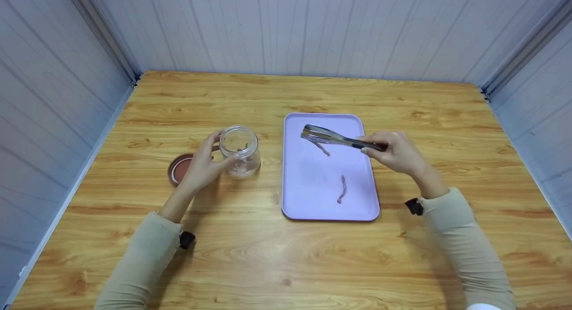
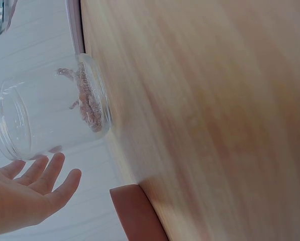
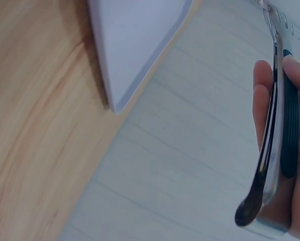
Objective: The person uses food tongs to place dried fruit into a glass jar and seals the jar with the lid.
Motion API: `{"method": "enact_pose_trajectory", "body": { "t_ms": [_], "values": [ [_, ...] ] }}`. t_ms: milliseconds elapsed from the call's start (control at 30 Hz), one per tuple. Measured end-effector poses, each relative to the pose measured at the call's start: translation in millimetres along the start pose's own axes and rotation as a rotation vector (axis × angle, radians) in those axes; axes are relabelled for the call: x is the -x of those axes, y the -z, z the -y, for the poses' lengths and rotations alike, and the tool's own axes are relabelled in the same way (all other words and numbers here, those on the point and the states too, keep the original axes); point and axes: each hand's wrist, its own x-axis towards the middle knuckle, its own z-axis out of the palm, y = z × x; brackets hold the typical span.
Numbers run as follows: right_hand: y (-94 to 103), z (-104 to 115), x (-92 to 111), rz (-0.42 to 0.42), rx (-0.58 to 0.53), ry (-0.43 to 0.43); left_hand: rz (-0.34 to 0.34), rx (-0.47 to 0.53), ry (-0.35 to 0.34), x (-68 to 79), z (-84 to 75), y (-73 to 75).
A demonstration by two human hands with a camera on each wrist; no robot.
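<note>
My left hand [image 1: 209, 160] holds a clear jar [image 1: 245, 165] upright, thumb on its near side and fingers round the far side. Several brown, wrinkled strips [image 2: 91, 103] lie at the bottom of the jar in the left wrist view. In my right hand [image 1: 395, 152] is a pair of metal tongs [image 1: 333, 136] with dark grips [image 3: 289, 130], pressed nearly together. From the tongs' tips a thin brown strip [image 1: 322, 148] hangs above the lilac tray [image 1: 308, 203]. Another strip [image 1: 342, 189] lies on the tray's lower right part.
A reddish-brown round lid [image 1: 178, 169] rests on the wooden table [image 1: 250, 265] left of the jar, partly behind my left hand. The tray stands right of the jar, with bare wood between them. Pale panel walls [image 1: 286, 28] enclose the table's back and sides.
</note>
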Motion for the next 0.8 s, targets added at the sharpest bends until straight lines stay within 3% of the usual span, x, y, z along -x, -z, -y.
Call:
{"method": "enact_pose_trajectory", "body": {
  "t_ms": [300, 600, 800],
  "values": [
    [-14.3, 12.1, -28.3, -0.053, -0.033, 0.058, -0.002, 0.01, -0.009, 0.2, 1.1, -0.2],
    [-29.4, 25.6, -52.3, -0.079, 0.002, 0.155, 0.009, 0.009, 0.008, -0.7, 1.5, -0.2],
    [-48.1, 34.7, -66.1, -0.159, -0.003, 0.172, 0.003, 0.001, 0.02, -1.0, 1.0, 0.1]
  ]
}}
